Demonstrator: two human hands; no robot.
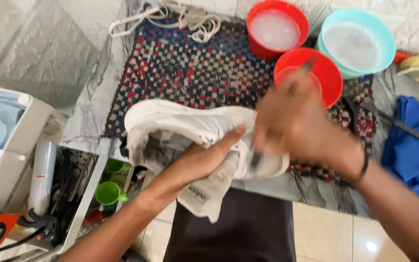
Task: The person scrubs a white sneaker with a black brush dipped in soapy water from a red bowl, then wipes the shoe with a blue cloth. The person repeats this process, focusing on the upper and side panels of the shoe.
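Note:
My left hand grips a white sneaker from underneath, thumb pressed on its side, with the tongue hanging down toward my lap. The shoe lies on its side above the counter's front edge. My right hand is blurred with motion and closed around a thin dark-handled brush whose end touches the shoe's toe end. A dark band sits on that wrist.
A checkered woven mat covers the marble counter. Behind stand two red tubs and a teal bowl with cloudy water. White laces lie at the back, a blue cloth at the right, a shelf rack at the left.

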